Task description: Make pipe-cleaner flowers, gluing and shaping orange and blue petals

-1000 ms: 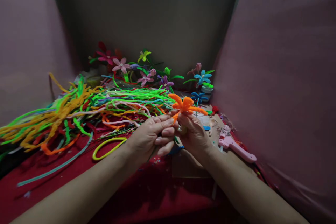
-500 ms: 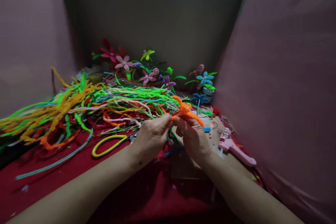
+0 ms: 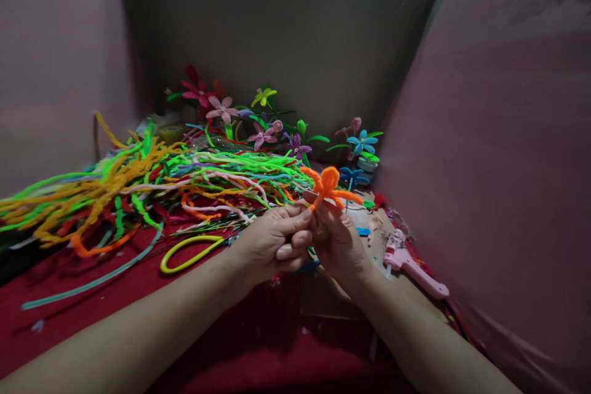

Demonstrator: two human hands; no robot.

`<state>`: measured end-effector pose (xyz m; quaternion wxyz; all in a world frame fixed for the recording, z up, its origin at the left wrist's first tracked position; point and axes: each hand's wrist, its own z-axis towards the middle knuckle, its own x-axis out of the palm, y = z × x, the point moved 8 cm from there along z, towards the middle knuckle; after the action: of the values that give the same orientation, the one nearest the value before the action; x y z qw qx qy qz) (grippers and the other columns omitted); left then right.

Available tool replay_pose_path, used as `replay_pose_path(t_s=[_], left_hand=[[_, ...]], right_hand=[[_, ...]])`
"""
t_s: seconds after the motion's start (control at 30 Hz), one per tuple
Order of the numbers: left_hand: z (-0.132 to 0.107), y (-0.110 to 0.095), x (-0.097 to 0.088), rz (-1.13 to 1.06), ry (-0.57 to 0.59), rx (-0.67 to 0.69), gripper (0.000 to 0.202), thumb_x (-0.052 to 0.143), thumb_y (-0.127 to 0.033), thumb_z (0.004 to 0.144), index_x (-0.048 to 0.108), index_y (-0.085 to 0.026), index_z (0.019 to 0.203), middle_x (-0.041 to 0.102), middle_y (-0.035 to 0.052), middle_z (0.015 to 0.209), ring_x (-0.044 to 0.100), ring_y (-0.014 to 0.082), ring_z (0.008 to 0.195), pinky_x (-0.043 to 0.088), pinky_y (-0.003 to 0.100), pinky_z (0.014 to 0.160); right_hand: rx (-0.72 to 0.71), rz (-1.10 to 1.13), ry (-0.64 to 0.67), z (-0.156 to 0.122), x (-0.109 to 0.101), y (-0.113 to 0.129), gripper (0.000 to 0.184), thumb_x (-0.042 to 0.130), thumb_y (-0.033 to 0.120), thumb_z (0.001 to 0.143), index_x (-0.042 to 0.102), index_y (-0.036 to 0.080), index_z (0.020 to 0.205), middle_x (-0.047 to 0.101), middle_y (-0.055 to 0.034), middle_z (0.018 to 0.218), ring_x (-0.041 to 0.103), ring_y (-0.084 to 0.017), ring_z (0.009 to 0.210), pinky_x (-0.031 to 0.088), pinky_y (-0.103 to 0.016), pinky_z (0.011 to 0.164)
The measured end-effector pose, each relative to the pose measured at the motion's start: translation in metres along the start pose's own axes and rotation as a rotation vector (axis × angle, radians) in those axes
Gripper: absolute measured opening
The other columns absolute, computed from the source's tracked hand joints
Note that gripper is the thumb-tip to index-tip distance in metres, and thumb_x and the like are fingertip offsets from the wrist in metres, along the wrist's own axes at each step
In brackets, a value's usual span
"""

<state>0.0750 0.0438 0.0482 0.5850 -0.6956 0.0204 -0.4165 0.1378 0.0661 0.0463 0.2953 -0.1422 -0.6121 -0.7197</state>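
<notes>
An orange pipe-cleaner flower (image 3: 329, 182) with looped petals is held up between my two hands, in the middle of the head view. My left hand (image 3: 281, 237) is closed, its thumb and forefinger pinching the flower's lower left petal. On the other side my right hand (image 3: 339, 243) grips the flower low down, near its centre. The fingers partly hide the underside of the flower. Just behind it stands a dark blue pipe-cleaner flower (image 3: 353, 176). Yellow-handled scissors or pliers (image 3: 191, 253) lie to the left of my left hand.
A large heap of coloured pipe cleaners (image 3: 138, 181) covers the left and middle of the red cloth (image 3: 258, 345). Finished flowers, such as a light pink one (image 3: 222, 109), line the back. A pink glue gun (image 3: 418, 268) rests on cardboard (image 3: 332, 298) at right. Pink walls (image 3: 498, 135) stand at both sides.
The orange flower has turned so that its petals now spread upward and outward toward me. My left hand's fingers have curled in closer beneath it, and the right hand has shifted slightly.
</notes>
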Motion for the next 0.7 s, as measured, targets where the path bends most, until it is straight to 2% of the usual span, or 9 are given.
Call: replay_pose_path(t_s=[0.1,0.17,0.3,0.37,0.4,0.47,0.53,0.63,0.7], left_hand=[[-0.001,0.003,0.006,0.010,0.053,-0.017,0.019,0.047,-0.036,0.087,0.048,-0.019,0.080,0.033,-0.0111,0.048,0.007,0.0015,0.032,0.018,0.014,0.030],[-0.001,-0.001,0.003,0.222,0.012,0.016,0.024,0.044,-0.039,0.088,0.049,-0.018,0.077,0.033,-0.0099,0.046,0.015,0.0030,0.030,0.021,0.017,0.031],[-0.012,-0.035,-0.007,0.940,-0.309,0.407,0.011,0.055,-0.028,0.081,0.055,-0.017,0.080,0.051,-0.0027,0.061,0.045,0.0087,0.050,0.033,0.021,0.049],[-0.018,-0.042,-0.004,1.121,-0.383,0.568,0.005,0.054,-0.022,0.080,0.057,-0.018,0.078,0.051,-0.0027,0.064,0.045,0.0092,0.056,0.034,0.022,0.056],[-0.018,-0.042,-0.003,1.134,-0.384,0.581,0.009,0.052,-0.021,0.081,0.056,-0.018,0.074,0.049,-0.0032,0.062,0.043,0.0088,0.056,0.033,0.022,0.056],[-0.014,-0.036,-0.008,0.996,-0.354,0.499,0.018,0.050,-0.025,0.083,0.054,-0.017,0.067,0.043,-0.0048,0.055,0.037,0.0071,0.049,0.030,0.021,0.050],[-0.006,-0.026,-0.012,0.709,-0.276,0.333,0.022,0.052,-0.031,0.082,0.052,-0.016,0.065,0.038,-0.0065,0.050,0.030,0.0052,0.042,0.024,0.019,0.042],[-0.001,-0.013,-0.008,0.292,-0.120,0.120,0.018,0.056,-0.032,0.080,0.054,-0.016,0.073,0.036,-0.0087,0.046,0.018,0.0025,0.035,0.016,0.017,0.035],[-0.002,-0.009,-0.002,0.130,-0.026,0.039,0.012,0.056,-0.029,0.081,0.055,-0.016,0.083,0.035,-0.0098,0.044,0.014,0.0018,0.034,0.015,0.015,0.034]], right_hand=[[-0.031,-0.038,-0.006,-0.001,0.001,0.003,0.015,0.070,0.035,0.068,0.067,0.022,0.075,0.049,0.0052,0.053,0.043,-0.009,0.047,0.039,-0.022,0.047],[-0.045,-0.067,-0.028,-0.001,-0.001,0.005,0.015,0.069,0.035,0.068,0.065,0.022,0.074,0.049,0.0050,0.054,0.044,-0.009,0.048,0.040,-0.022,0.048],[-0.102,-0.131,-0.068,-0.001,-0.008,0.006,0.011,0.068,0.029,0.070,0.064,0.021,0.076,0.052,0.0060,0.060,0.040,-0.007,0.050,0.035,-0.020,0.048],[-0.137,-0.202,-0.109,-0.002,-0.013,0.006,0.011,0.068,0.029,0.072,0.065,0.021,0.080,0.052,0.0059,0.064,0.036,-0.006,0.051,0.032,-0.020,0.047],[-0.153,-0.243,-0.118,-0.002,-0.014,0.006,0.013,0.067,0.029,0.072,0.066,0.020,0.082,0.053,0.0056,0.066,0.036,-0.006,0.051,0.031,-0.020,0.047],[-0.191,-0.291,-0.101,-0.002,-0.011,0.008,0.013,0.067,0.028,0.073,0.067,0.020,0.083,0.053,0.0046,0.068,0.037,-0.007,0.054,0.031,-0.020,0.048],[-0.216,-0.286,-0.046,-0.002,-0.006,0.010,0.015,0.068,0.026,0.072,0.067,0.021,0.086,0.056,0.0033,0.071,0.039,-0.007,0.056,0.032,-0.021,0.049],[-0.212,-0.265,0.012,-0.002,-0.001,0.014,0.014,0.066,0.025,0.073,0.067,0.022,0.086,0.055,0.0030,0.069,0.040,-0.008,0.056,0.033,-0.022,0.050],[-0.200,-0.254,0.053,-0.003,0.001,0.017,0.006,0.064,0.026,0.076,0.066,0.022,0.079,0.052,0.0039,0.061,0.039,-0.008,0.053,0.034,-0.022,0.050]])
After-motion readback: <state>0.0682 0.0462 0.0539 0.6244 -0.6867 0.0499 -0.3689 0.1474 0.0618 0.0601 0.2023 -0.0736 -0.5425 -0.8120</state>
